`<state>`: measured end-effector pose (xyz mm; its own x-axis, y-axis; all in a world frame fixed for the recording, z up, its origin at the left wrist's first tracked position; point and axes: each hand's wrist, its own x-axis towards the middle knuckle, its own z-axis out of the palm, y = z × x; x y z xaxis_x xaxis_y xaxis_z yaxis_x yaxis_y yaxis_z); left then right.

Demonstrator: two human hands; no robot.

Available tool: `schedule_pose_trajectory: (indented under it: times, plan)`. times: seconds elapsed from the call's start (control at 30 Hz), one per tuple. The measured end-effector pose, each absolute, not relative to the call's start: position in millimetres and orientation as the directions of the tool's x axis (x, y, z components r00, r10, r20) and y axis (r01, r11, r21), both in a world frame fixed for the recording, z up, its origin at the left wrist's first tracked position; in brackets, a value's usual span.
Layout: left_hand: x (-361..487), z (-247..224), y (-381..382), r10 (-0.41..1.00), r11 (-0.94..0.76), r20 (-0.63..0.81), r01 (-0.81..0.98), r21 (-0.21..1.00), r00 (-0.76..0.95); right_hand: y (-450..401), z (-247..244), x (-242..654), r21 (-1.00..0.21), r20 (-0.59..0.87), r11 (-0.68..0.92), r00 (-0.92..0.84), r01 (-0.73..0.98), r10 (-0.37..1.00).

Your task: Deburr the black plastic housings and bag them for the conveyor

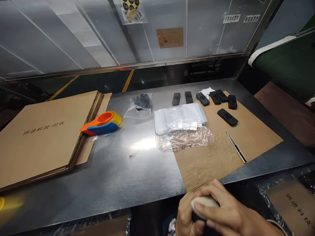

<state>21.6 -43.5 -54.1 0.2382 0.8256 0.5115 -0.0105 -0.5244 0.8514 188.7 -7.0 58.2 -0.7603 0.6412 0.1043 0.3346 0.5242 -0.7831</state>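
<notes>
At the table's near edge, my left hand (184, 214) and my right hand (227, 208) are closed together around a small item. A pale, rounded pad or cloth (203, 201) shows under my right thumb, with a dark part beneath it. My fingers cover most of this item, so its kind cannot be made out. Ahead of my hands lies a white utility knife (236, 147) on a brown cardboard sheet (206, 164). Several black rectangular devices (227, 117), each with a round button, lie toward the back of the sheet and on the table behind it.
A stack of clear plastic bags (180, 118) lies mid-table. To its left are a clear bag with black items (141, 103) and nested orange, blue and yellow plastic pieces (103, 123). Flat cardboard (46, 131) is piled at left. A metal-framed panel (206, 39) stands behind.
</notes>
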Motion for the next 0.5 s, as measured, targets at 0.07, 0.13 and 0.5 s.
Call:
schedule_pose_trajectory:
  times: [0.07,0.13,0.5]
  plan:
    - [20.3,-55.2,-44.6,0.836,-0.494,0.482,-0.022,0.869,0.261,-7.0,59.1,188.0,-0.784,0.108,0.511,-0.733,0.353,0.672]
    - [18.5,-56.5,-46.7,0.86,-0.445,0.434,-0.019,0.895,0.268,-6.7,61.0,187.5,-0.787,0.113,0.512,-0.736,0.344,0.668]
    - [32.1,-66.1,-48.4,0.959,-0.277,0.262,-0.169,0.946,-0.103,-12.7,19.6,165.8,-0.993,0.036,0.084,-0.462,0.084,0.886]
